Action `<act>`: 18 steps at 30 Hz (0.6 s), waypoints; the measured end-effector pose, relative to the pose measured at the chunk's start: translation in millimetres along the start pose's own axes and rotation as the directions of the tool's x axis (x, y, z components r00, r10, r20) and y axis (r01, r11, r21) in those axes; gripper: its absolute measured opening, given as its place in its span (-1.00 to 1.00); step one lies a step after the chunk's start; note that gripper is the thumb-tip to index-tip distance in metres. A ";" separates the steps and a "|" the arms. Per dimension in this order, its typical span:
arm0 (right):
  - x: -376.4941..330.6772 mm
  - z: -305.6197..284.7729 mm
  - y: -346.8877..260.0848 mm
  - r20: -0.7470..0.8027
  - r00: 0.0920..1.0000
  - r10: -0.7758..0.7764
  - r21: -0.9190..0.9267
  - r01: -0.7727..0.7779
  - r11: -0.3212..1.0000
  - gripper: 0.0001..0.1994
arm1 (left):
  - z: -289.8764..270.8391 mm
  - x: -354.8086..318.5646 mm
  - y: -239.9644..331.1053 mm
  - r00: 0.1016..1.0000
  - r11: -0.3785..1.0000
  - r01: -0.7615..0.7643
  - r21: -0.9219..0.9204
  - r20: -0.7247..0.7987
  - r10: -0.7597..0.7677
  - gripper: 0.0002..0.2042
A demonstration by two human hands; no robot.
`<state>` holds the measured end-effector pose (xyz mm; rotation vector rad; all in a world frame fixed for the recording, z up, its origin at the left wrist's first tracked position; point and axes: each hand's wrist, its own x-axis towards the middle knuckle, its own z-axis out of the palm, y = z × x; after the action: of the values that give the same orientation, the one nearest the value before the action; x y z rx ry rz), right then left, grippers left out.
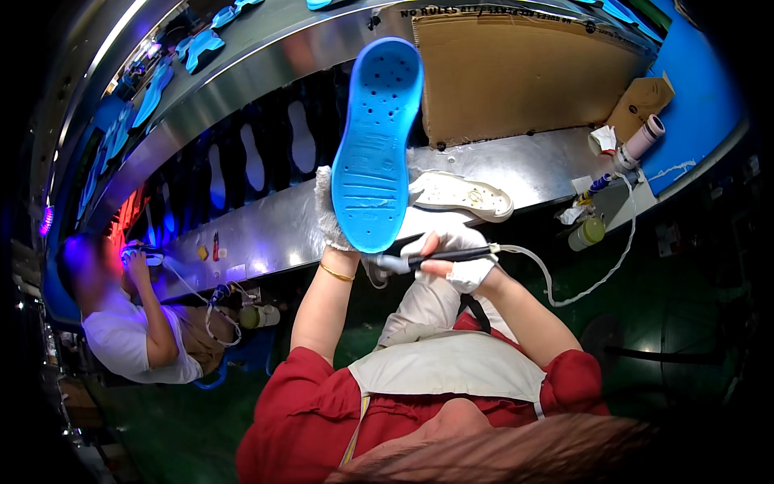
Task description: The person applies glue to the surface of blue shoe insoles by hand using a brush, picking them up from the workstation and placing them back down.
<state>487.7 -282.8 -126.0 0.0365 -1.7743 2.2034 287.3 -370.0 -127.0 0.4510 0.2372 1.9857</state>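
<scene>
Upright in front of me stands a bright blue shoe sole (372, 161), with small holes at its upper end and cross grooves lower down. My left hand (325, 211), in a fuzzy white glove, grips it from behind; most of those fingers are hidden. Just below its lower end, my right hand (463, 252) is closed around a hose-fed brush (393, 263) with a black handle and a pale tip. That hand wears a white glove with some bare fingertips. A white shoe sole (472, 196) lies on the bench beside the blue one.
The metal bench (278, 242) runs across, with a large cardboard sheet (516, 81) leaning behind it. Blue soles (153, 95) lie on the raised line beyond. At right are a pink-white bottle (643, 139), a green-lidded jar (588, 232) and a looping white hose (625, 250). A co-worker (133, 327) sits at left.
</scene>
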 end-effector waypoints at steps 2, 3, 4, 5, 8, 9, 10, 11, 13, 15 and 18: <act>5.8 -1.0 -7.8 -0.064 0.996 -0.066 -0.150 0.056 0.987 -0.85 | -2.6 -2.3 1.5 0.997 0.997 0.077 -0.005 0.001 -0.077 -0.36; 16.2 -0.2 -7.8 -0.022 0.939 -0.342 -0.418 0.302 0.857 -0.84 | -1.7 -2.3 1.9 0.997 0.997 0.074 -0.004 0.001 -0.074 -0.36; 19.7 0.6 -11.4 0.013 0.941 -0.339 -0.471 0.305 0.828 -0.83 | -0.2 -1.5 2.2 0.995 0.996 0.092 0.019 -0.042 -0.091 -0.38; 21.7 1.9 -16.5 0.048 0.942 -0.333 -0.522 0.308 0.795 -0.83 | 1.9 -1.3 2.2 0.991 0.993 0.110 0.041 -0.086 -0.107 -0.39; 26.0 -0.7 -19.5 0.203 0.926 -0.317 -0.583 0.374 0.721 -0.84 | 11.1 3.7 3.5 0.979 0.981 0.189 0.046 -0.083 -0.185 -0.43; 26.3 -1.3 -18.3 0.205 0.926 -0.318 -0.583 0.377 0.720 -0.84 | 10.9 6.7 4.9 0.968 0.971 0.233 0.061 -0.104 -0.226 -0.43; 26.5 -2.6 -16.0 0.214 0.943 -0.255 -0.590 0.333 0.736 -0.84 | 11.0 8.0 5.8 0.962 0.965 0.254 0.060 -0.120 -0.246 -0.45; 26.5 -3.7 -15.0 0.222 0.956 -0.192 -0.597 0.288 0.749 -0.85 | 11.4 10.3 6.4 0.955 0.960 0.274 0.058 -0.135 -0.265 -0.47; 27.7 -3.6 -20.3 0.211 0.968 -0.138 -0.579 0.237 0.780 -0.86 | 11.9 12.3 9.3 0.926 0.920 0.363 0.146 -0.166 -0.339 -0.51; 28.1 -7.1 -26.7 0.120 0.983 0.136 -0.395 -0.079 0.915 -0.88 | 18.3 8.6 9.1 0.910 0.889 0.405 0.212 -0.182 -0.371 -0.53; 27.6 -18.6 -38.6 0.149 0.975 0.162 -0.317 -0.108 0.942 -0.89 | 33.5 8.8 8.7 0.841 0.823 0.536 0.188 -0.032 -0.541 -0.50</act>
<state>474.5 -251.7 -87.8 0.0389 -2.2622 2.0385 290.5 -366.9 -91.5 0.4666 0.4883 1.4018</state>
